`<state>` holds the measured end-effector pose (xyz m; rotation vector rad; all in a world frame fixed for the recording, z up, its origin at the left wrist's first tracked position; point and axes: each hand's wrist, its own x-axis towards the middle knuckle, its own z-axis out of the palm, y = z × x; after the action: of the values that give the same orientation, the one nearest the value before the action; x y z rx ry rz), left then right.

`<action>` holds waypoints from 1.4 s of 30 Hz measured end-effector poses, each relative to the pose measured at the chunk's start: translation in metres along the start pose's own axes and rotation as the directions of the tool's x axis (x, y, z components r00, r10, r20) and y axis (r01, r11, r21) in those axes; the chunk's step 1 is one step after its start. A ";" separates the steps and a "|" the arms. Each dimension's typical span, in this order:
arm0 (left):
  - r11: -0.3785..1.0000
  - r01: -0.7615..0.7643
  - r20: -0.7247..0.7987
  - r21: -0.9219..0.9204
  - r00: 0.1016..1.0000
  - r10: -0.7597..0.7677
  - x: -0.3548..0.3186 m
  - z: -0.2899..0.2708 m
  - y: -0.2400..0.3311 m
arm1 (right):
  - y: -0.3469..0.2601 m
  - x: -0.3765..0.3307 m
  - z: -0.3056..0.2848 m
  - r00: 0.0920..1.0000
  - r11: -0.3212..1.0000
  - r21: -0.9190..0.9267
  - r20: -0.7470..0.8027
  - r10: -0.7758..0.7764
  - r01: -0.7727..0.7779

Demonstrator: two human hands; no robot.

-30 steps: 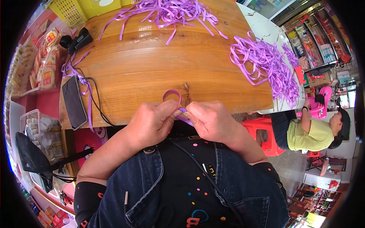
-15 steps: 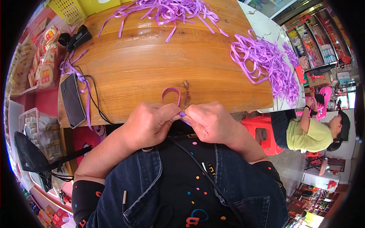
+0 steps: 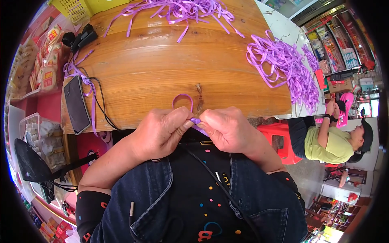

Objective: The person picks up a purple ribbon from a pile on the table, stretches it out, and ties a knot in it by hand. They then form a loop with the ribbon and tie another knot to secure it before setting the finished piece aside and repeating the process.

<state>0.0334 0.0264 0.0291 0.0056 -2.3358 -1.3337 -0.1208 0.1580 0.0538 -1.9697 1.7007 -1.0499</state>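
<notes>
Close in front of my body, at the table's near edge, both hands pinch one purple ribbon (image 3: 195, 120). A knot in it shows between my fingertips. My left hand (image 3: 164, 129) is closed on the ribbon left of the knot, thumb against the bent forefinger. On the other side of the knot, my right hand (image 3: 225, 127) is closed the same way. A small loop of the ribbon stands up above my left fingers, over the table edge. Another stretch of it slants down below my right fingers. The ribbon inside my grips is hidden.
The wooden table (image 3: 162, 69) bears a heap of purple ribbons (image 3: 186, 10) at its far side and a bigger ribbon pile (image 3: 283, 67) at right. A phone (image 3: 77, 104) and black cable lie at left. Beyond a red stool (image 3: 279, 143), a person (image 3: 332, 141) sits at right.
My hands have drawn slightly apart, and more of the purple knot shows between my fingertips. The person at right has raised their hands.
</notes>
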 end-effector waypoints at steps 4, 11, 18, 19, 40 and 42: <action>0.999 0.003 -0.028 -0.038 1.000 -0.004 0.000 0.002 0.001 | 0.001 0.000 0.001 1.000 1.000 0.021 -0.009 -0.002 0.002; 0.999 0.023 -0.042 -0.027 0.999 -0.024 -0.001 0.002 0.002 | 0.000 -0.001 0.003 1.000 1.000 -0.022 0.002 0.021 -0.021; 0.979 -0.013 0.026 0.202 1.000 0.008 -0.003 -0.002 0.004 | -0.005 -0.003 -0.001 0.997 0.994 -0.096 0.062 0.055 -0.049; 0.973 -0.012 0.034 0.229 0.999 0.004 -0.003 -0.003 0.005 | -0.005 -0.003 -0.001 0.996 0.994 -0.094 0.066 0.067 -0.061; 0.971 -0.024 0.024 0.238 1.000 0.019 -0.009 -0.002 0.009 | -0.005 -0.007 0.001 0.992 0.994 -0.089 0.105 0.071 -0.062; 0.982 -0.007 0.018 0.187 1.000 0.004 -0.010 0.000 0.007 | -0.004 -0.007 0.002 0.993 0.996 -0.072 0.100 0.068 -0.061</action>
<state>0.0436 0.0322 0.0308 0.0458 -2.4653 -1.1102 -0.1163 0.1653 0.0532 -1.9607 1.7539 -0.8647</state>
